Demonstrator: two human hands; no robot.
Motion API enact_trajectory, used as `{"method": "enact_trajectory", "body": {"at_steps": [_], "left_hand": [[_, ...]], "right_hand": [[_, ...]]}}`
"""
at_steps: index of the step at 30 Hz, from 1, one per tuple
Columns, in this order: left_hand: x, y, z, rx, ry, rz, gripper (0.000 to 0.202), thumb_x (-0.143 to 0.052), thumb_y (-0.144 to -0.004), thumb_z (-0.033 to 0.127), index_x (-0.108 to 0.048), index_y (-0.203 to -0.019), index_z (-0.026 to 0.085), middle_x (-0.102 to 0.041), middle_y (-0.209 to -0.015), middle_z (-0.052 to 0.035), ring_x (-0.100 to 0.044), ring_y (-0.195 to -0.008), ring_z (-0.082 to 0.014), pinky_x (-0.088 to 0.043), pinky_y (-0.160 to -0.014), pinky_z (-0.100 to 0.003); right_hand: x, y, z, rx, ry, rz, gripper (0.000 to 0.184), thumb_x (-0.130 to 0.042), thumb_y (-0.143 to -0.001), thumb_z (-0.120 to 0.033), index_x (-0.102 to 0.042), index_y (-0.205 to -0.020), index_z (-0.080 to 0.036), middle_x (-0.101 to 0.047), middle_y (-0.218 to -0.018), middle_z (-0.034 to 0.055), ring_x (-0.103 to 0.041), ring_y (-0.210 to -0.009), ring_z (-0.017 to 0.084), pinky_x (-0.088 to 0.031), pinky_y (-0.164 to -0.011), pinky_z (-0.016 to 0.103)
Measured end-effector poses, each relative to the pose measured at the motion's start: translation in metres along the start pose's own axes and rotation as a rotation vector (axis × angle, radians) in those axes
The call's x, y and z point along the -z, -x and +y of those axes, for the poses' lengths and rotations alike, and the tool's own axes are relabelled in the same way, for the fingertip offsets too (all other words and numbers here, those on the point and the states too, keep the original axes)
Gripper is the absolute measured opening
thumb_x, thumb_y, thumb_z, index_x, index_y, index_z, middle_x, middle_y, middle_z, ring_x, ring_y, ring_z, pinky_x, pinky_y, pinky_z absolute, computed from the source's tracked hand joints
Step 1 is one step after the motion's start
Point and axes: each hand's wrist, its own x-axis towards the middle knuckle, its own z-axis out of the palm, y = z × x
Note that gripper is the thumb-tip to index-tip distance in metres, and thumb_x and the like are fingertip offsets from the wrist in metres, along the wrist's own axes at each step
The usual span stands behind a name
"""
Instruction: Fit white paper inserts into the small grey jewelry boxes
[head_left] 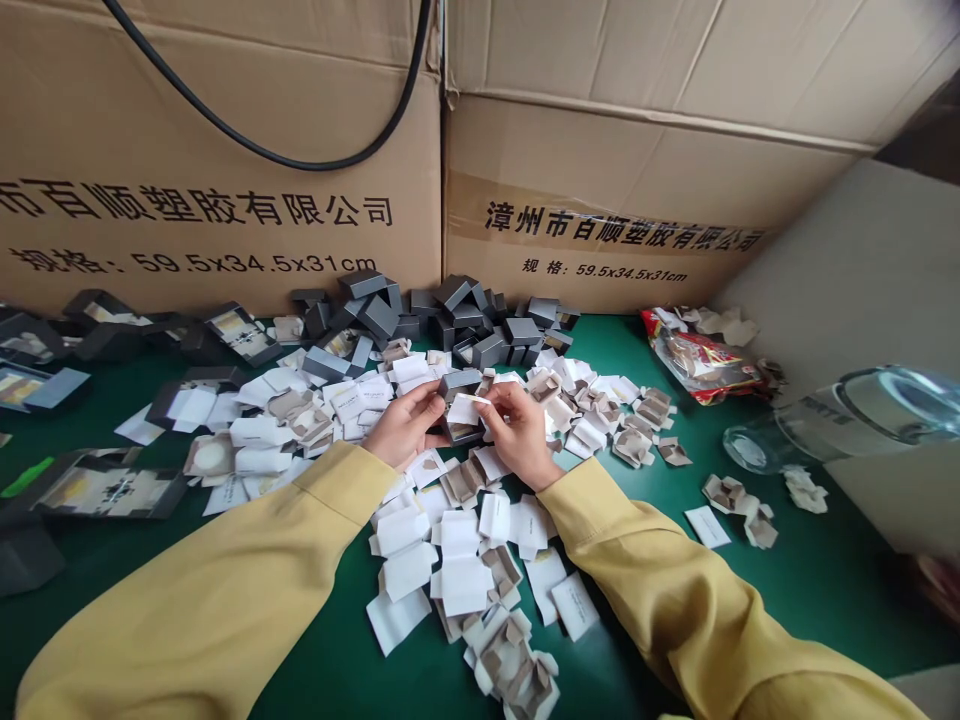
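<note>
Soft, fairly even light covers the scene, bright on the white card pieces point(409, 572) and leaving only faint, blurred-edged shadows, while the green tabletop point(322, 640) darkens toward the lower left. Glare shows on the clear tape point(577, 206) and along the glass jar point(847, 410), which the wide lens stretches toward the right edge. The left hand point(407, 425) and right hand point(519, 432) look reasonably clear; detail smears toward the left and right margins.

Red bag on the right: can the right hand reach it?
Probably, after letting go: the right hand grips a white piece, but only small cartons and green table lie between it and the bag.
</note>
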Motion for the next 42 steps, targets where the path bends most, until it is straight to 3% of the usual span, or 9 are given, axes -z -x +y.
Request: {"method": "enact_trajectory", "body": {"at_steps": [8, 17, 25, 29, 34, 39, 42], "left_hand": [[-0.003, 0.001, -0.001, 0.027, -0.061, 0.032, 0.059, -0.071, -0.065, 0.037, -0.050, -0.115, 0.015, -0.061, -0.100, -0.0109, -0.061, -0.078, -0.0216, -0.056, -0.057, -0.039], [-0.004, 0.001, -0.001, 0.026, -0.108, 0.057, 0.062, -0.070, -0.063, 0.042, -0.050, -0.116, 0.015, -0.061, -0.087, -0.0072, -0.061, -0.073, -0.0210, -0.055, -0.053, -0.036], [-0.004, 0.002, 0.001, 0.032, -0.100, 0.033, 0.059, -0.069, -0.064, 0.045, -0.051, -0.112, 0.017, -0.062, -0.087, -0.0069, -0.060, -0.072, -0.0200, -0.053, -0.051, -0.032], [-0.005, 0.003, 0.002, 0.033, -0.112, -0.030, 0.055, -0.072, -0.063, 0.036, -0.052, -0.111, 0.019, -0.062, -0.081, -0.0036, -0.060, -0.071, -0.0184, -0.054, -0.057, -0.034], [-0.006, 0.002, 0.000, -0.006, -0.123, 0.091, 0.054, -0.073, -0.063, 0.035, -0.053, -0.108, 0.016, -0.061, -0.083, -0.0050, -0.059, -0.072, -0.0172, -0.054, -0.057, -0.031], [-0.005, 0.001, -0.004, -0.071, -0.093, 0.143, 0.050, -0.069, -0.066, 0.035, -0.051, -0.110, 0.018, -0.061, -0.086, -0.0045, -0.058, -0.075, -0.0160, -0.054, -0.058, -0.028], [-0.005, 0.001, -0.004, -0.090, -0.081, 0.139, 0.049, -0.069, -0.067, 0.034, -0.051, -0.110, 0.019, -0.061, -0.084, -0.0039, -0.057, -0.075, -0.0158, -0.053, -0.056, -0.027]], "right_hand": [[0.001, 0.000, 0.005, 0.049, 0.164, -0.126, 0.010, -0.051, -0.082, -0.027, -0.054, -0.081, -0.018, -0.056, -0.071, -0.0011, -0.045, -0.057, 0.009, -0.038, -0.055, 0.021], [0.003, -0.002, -0.001, 0.193, 0.304, -0.058, 0.007, -0.053, -0.081, -0.022, -0.055, -0.076, -0.018, -0.050, -0.074, 0.0001, -0.042, -0.059, 0.009, -0.037, -0.056, 0.022], [0.003, -0.003, 0.005, 0.178, 0.324, -0.090, 0.006, -0.053, -0.080, -0.021, -0.053, -0.075, -0.019, -0.048, -0.069, -0.0017, -0.041, -0.058, 0.009, -0.037, -0.056, 0.021], [0.002, -0.003, 0.006, 0.145, 0.317, -0.088, 0.008, -0.054, -0.080, -0.025, -0.053, -0.076, -0.019, -0.050, -0.068, -0.0022, -0.043, -0.057, 0.009, -0.037, -0.055, 0.021], [0.003, -0.001, 0.001, 0.133, 0.302, -0.062, 0.012, -0.048, -0.085, -0.029, -0.052, -0.086, -0.018, -0.054, -0.073, -0.0004, -0.045, -0.057, 0.009, -0.040, -0.055, 0.022], [0.005, 0.000, -0.004, 0.342, 0.467, -0.212, 0.024, -0.046, -0.087, -0.037, -0.060, -0.092, -0.018, -0.055, -0.088, 0.0070, -0.050, -0.083, 0.017, -0.043, -0.074, 0.030], [0.005, 0.000, -0.004, 0.385, 0.622, -0.319, 0.036, -0.049, -0.083, -0.046, -0.061, -0.101, -0.018, -0.054, -0.091, 0.0087, -0.047, -0.086, 0.019, -0.043, -0.076, 0.033]]}}
